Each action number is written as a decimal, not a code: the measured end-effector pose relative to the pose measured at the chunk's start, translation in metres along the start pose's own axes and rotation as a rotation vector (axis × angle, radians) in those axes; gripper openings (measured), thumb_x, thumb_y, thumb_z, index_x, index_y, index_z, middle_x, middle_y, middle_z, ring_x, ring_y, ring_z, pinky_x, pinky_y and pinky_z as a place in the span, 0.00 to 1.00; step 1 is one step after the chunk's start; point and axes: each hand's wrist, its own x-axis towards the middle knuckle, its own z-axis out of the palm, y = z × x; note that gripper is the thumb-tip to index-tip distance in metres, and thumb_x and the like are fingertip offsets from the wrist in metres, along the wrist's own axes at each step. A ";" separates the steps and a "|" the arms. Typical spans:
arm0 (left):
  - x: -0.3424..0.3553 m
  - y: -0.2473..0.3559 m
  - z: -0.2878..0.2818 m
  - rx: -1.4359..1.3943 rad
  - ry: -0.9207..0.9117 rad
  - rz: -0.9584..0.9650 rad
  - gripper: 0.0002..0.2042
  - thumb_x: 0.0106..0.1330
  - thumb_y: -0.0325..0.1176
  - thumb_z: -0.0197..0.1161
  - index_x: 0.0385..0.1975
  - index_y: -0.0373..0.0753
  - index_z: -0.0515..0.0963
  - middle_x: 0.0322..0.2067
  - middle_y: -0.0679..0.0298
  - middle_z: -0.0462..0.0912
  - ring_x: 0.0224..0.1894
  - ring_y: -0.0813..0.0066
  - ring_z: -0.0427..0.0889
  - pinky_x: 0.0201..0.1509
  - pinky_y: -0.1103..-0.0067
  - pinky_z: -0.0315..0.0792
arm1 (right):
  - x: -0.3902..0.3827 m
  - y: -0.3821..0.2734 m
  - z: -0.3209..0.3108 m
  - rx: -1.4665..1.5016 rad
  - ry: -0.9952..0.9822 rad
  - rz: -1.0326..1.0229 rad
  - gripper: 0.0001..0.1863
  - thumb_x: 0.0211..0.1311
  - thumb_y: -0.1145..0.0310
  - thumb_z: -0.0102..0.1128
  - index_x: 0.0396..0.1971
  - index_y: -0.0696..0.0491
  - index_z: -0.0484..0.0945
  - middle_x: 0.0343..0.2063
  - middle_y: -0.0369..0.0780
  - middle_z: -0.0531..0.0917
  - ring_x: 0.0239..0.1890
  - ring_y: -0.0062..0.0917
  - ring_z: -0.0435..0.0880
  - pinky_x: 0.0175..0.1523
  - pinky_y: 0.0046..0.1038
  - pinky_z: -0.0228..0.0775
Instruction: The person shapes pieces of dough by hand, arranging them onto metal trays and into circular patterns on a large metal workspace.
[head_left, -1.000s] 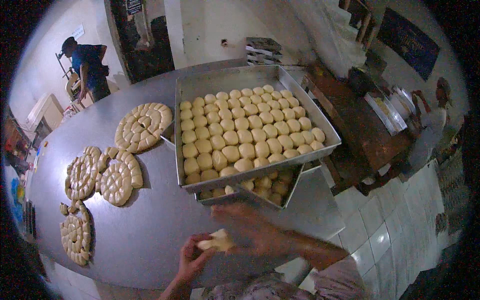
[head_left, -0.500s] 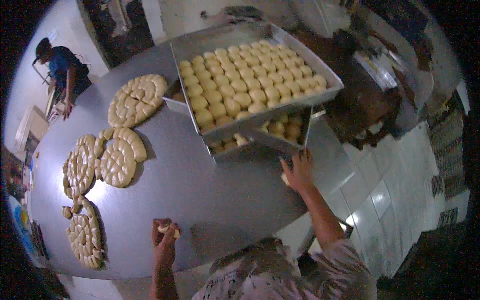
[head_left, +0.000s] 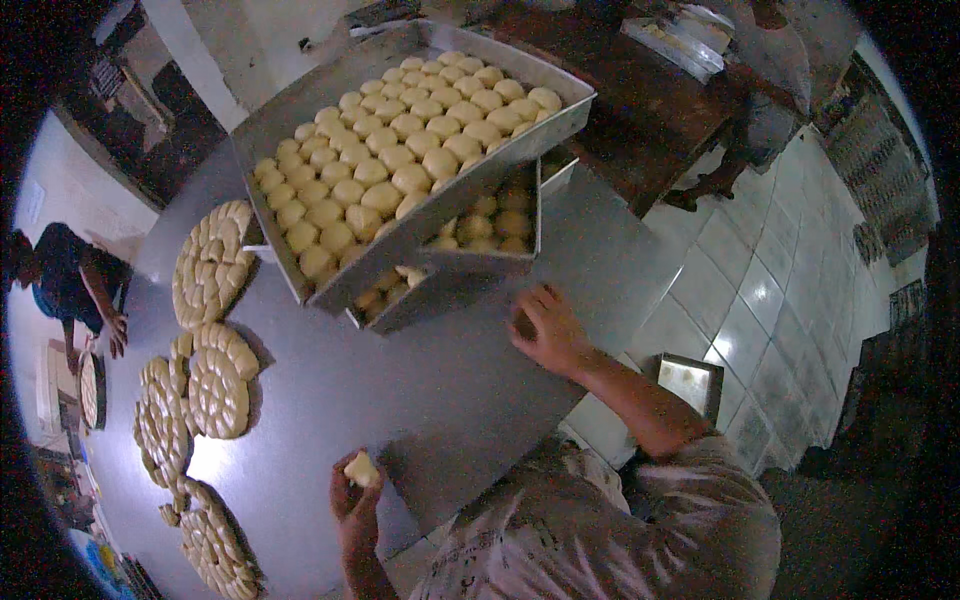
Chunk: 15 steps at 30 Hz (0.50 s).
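My left hand (head_left: 356,508) is low over the near side of the metal table (head_left: 330,400), its fingers and thumb closed on a small pale piece of dough (head_left: 362,468). Further right, my right hand (head_left: 548,332) is just below the near corner of a lower tray, its fingers curled inward. Whether anything sits in that curl is hidden. Beyond my hands, a big metal tray (head_left: 450,190) full of round dough balls (head_left: 370,150) rests tilted on other trays. More dough balls (head_left: 490,222) show in the tray beneath.
Coiled, scored dough rounds (head_left: 215,265) lie along the table's left side. At the far left a person (head_left: 75,280) leans at the table edge near a round pan (head_left: 92,390). A wooden table (head_left: 640,130) stands behind right; a small metal tray (head_left: 690,385) is low at right.
The view has swung, so the stacked trays appear further left. My right hand has come away from the lower tray's corner. The dough piece in my left hand shows more plainly.
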 end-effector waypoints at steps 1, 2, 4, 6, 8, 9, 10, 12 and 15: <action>0.003 -0.005 -0.009 -0.023 0.001 0.017 0.20 0.52 0.23 0.59 0.46 0.39 0.63 0.37 0.63 0.70 0.39 0.76 0.69 0.45 0.80 0.65 | 0.005 0.015 -0.011 -0.046 0.011 0.062 0.16 0.42 0.67 0.61 0.32 0.56 0.70 0.35 0.48 0.72 0.42 0.41 0.69 0.47 0.41 0.60; 0.004 -0.006 -0.013 -0.056 0.067 0.013 0.15 0.54 0.23 0.58 0.40 0.40 0.64 0.34 0.64 0.69 0.36 0.77 0.68 0.43 0.80 0.65 | 0.004 0.041 -0.029 -0.090 0.012 0.129 0.16 0.42 0.67 0.61 0.32 0.56 0.70 0.36 0.48 0.71 0.42 0.41 0.69 0.48 0.42 0.60; 0.014 -0.007 -0.003 -0.098 0.062 0.011 0.12 0.55 0.23 0.57 0.35 0.41 0.64 0.31 0.66 0.68 0.33 0.79 0.67 0.39 0.81 0.64 | 0.018 0.071 -0.045 -0.129 0.067 0.251 0.15 0.42 0.68 0.61 0.32 0.56 0.70 0.35 0.48 0.71 0.41 0.41 0.69 0.48 0.42 0.60; 0.024 -0.002 0.029 -0.102 0.074 0.004 0.11 0.55 0.21 0.56 0.28 0.44 0.61 0.26 0.70 0.64 0.28 0.81 0.64 0.32 0.83 0.61 | 0.045 0.073 -0.034 -0.096 0.105 0.272 0.14 0.41 0.68 0.60 0.30 0.56 0.70 0.34 0.48 0.71 0.40 0.41 0.69 0.47 0.41 0.60; 0.032 -0.004 0.047 -0.076 0.086 -0.035 0.11 0.55 0.21 0.57 0.26 0.44 0.61 0.25 0.71 0.64 0.28 0.82 0.64 0.30 0.84 0.61 | 0.043 0.048 -0.025 -0.053 -0.013 0.160 0.13 0.41 0.69 0.60 0.29 0.56 0.70 0.33 0.47 0.71 0.39 0.42 0.69 0.46 0.40 0.59; 0.039 -0.004 0.052 -0.063 0.106 -0.041 0.11 0.55 0.20 0.57 0.26 0.45 0.61 0.24 0.71 0.64 0.27 0.83 0.64 0.29 0.85 0.60 | 0.040 0.035 -0.022 -0.022 -0.103 0.057 0.13 0.41 0.69 0.59 0.28 0.57 0.70 0.32 0.47 0.71 0.39 0.42 0.68 0.46 0.40 0.59; 0.044 -0.010 0.041 -0.029 0.096 0.020 0.12 0.54 0.20 0.58 0.23 0.45 0.61 0.23 0.72 0.63 0.26 0.84 0.63 0.27 0.86 0.59 | 0.037 0.040 -0.030 -0.007 -0.122 0.039 0.13 0.40 0.69 0.60 0.27 0.57 0.70 0.32 0.47 0.72 0.39 0.42 0.68 0.45 0.40 0.60; 0.054 -0.007 0.041 0.071 0.162 0.023 0.13 0.54 0.20 0.59 0.22 0.45 0.61 0.21 0.73 0.63 0.24 0.84 0.62 0.26 0.85 0.58 | 0.022 0.074 -0.060 0.009 -0.181 0.011 0.12 0.39 0.69 0.60 0.25 0.59 0.71 0.31 0.47 0.72 0.39 0.43 0.68 0.45 0.40 0.60; 0.067 -0.021 0.074 0.180 0.236 0.037 0.13 0.52 0.22 0.61 0.22 0.44 0.61 0.19 0.73 0.61 0.21 0.84 0.60 0.25 0.85 0.58 | 0.046 0.124 -0.046 -0.248 0.034 0.231 0.13 0.39 0.69 0.61 0.26 0.59 0.71 0.34 0.47 0.73 0.42 0.43 0.69 0.49 0.40 0.60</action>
